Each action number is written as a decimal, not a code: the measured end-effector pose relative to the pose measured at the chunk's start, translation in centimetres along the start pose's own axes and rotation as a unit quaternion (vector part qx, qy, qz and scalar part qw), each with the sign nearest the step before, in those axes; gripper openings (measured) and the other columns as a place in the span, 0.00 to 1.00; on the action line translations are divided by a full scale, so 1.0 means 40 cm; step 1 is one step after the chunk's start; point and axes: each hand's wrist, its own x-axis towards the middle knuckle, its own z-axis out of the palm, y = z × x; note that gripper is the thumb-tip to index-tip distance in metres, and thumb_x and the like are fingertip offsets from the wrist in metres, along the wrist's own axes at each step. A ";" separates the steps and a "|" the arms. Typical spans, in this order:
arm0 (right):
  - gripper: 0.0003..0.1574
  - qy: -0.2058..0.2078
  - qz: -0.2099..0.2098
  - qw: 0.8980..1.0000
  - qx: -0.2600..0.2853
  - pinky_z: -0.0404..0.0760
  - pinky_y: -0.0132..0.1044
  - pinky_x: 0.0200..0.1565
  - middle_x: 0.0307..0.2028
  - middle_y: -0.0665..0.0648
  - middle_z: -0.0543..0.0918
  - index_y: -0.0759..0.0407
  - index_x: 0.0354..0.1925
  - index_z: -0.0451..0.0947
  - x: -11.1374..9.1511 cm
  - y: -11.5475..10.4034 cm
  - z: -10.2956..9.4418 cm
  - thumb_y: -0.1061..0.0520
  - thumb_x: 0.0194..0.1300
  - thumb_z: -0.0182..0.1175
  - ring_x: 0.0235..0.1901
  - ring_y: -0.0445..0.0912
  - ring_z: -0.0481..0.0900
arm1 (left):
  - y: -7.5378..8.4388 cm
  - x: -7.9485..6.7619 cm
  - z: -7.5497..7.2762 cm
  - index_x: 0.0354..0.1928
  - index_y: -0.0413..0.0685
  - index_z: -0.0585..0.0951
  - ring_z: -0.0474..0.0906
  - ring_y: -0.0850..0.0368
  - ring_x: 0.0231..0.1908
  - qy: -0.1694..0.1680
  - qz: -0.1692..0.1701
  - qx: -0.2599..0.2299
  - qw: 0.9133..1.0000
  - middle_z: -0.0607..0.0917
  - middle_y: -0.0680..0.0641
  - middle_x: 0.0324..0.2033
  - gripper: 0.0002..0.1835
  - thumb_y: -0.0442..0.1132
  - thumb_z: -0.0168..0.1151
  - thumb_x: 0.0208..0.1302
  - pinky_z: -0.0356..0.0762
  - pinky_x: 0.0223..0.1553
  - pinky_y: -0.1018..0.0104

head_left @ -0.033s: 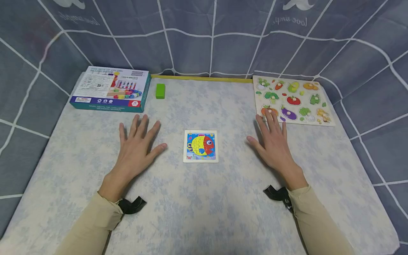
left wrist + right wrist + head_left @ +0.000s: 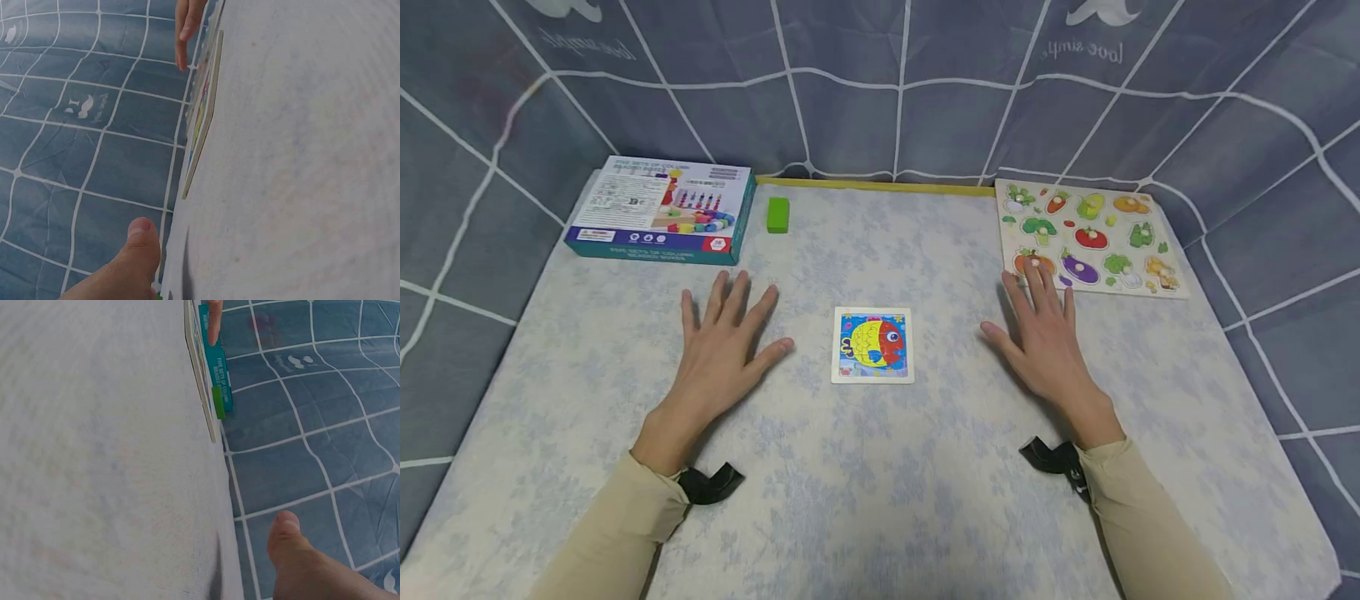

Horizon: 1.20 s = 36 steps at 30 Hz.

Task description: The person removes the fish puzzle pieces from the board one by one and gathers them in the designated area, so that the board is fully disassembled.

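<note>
Between my two hands a small square jigsaw puzzle (image 2: 872, 377) with a yellow and red fish picture lies flat on the table. My left hand (image 2: 715, 354) is to its left, palm down with fingers spread and holding nothing. To the right of the puzzle, my right hand (image 2: 1047, 350) is also palm down with straight fingers, its fingertips overlapping the near left corner of a vegetable puzzle board (image 2: 1105, 250). In the left wrist view the left thumb (image 2: 140, 244) sticks out alone, and the right wrist view shows the right thumb (image 2: 289, 537) likewise.
A bead toy box (image 2: 658, 212) lies at the back left, beyond the left fingertips. Beside it is a green block (image 2: 778, 215). A yellow strip (image 2: 880, 186) runs along the table's back edge, and a grey checked curtain (image 2: 842, 125) hangs behind and at both sides.
</note>
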 end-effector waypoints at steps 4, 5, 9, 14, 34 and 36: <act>0.51 0.001 0.000 1.000 0.002 0.38 0.77 0.77 0.85 0.63 0.47 0.55 0.83 0.56 0.003 0.001 0.000 0.31 0.77 0.55 0.85 0.62 0.39 | 0.002 0.000 -0.001 0.83 0.52 0.62 0.37 0.30 0.83 -0.003 -0.003 0.001 1.000 0.52 0.33 0.83 0.46 0.69 0.54 0.71 0.21 0.77 0.24; 0.51 0.002 0.001 1.000 0.003 0.38 0.77 0.77 0.85 0.64 0.47 0.55 0.83 0.56 0.003 0.001 0.000 0.31 0.77 0.55 0.85 0.62 0.40 | 0.003 0.000 -0.001 0.83 0.52 0.61 0.37 0.31 0.83 -0.005 -0.004 0.001 1.000 0.52 0.33 0.83 0.46 0.68 0.55 0.71 0.21 0.77 0.24; 0.51 0.003 -0.001 1.000 0.006 0.39 0.78 0.76 0.85 0.64 0.47 0.55 0.83 0.56 0.002 -0.001 0.003 0.31 0.77 0.55 0.85 0.62 0.40 | 0.003 -0.005 -0.001 0.83 0.52 0.61 0.37 0.31 0.83 -0.011 -0.007 0.001 1.000 0.52 0.34 0.83 0.46 0.68 0.55 0.71 0.23 0.76 0.23; 0.51 0.004 -0.003 1.000 0.010 0.40 0.78 0.76 0.84 0.65 0.49 0.55 0.83 0.57 0.000 -0.005 0.003 0.31 0.77 0.55 0.84 0.62 0.41 | 0.001 -0.008 0.005 0.83 0.53 0.61 0.37 0.32 0.83 -0.021 -0.009 0.000 1.000 0.52 0.34 0.83 0.46 0.69 0.55 0.71 0.24 0.76 0.22; 0.46 -0.030 -0.035 0.996 0.071 0.47 0.70 0.79 0.82 0.66 0.57 0.58 0.80 0.63 0.002 -0.065 0.027 0.40 0.75 0.63 0.83 0.62 0.49 | 0.031 0.023 0.015 0.84 0.59 0.59 0.35 0.36 0.84 -0.063 0.017 -0.032 0.997 0.48 0.39 0.85 0.46 0.68 0.58 0.70 0.24 0.79 0.27; 0.46 -0.036 -0.039 0.996 0.076 0.48 0.68 0.80 0.81 0.66 0.58 0.58 0.80 0.63 0.005 -0.079 0.028 0.41 0.75 0.63 0.82 0.62 0.51 | 0.042 0.031 0.015 0.84 0.59 0.59 0.34 0.37 0.84 -0.073 0.023 -0.036 0.996 0.47 0.40 0.85 0.47 0.69 0.58 0.70 0.24 0.79 0.27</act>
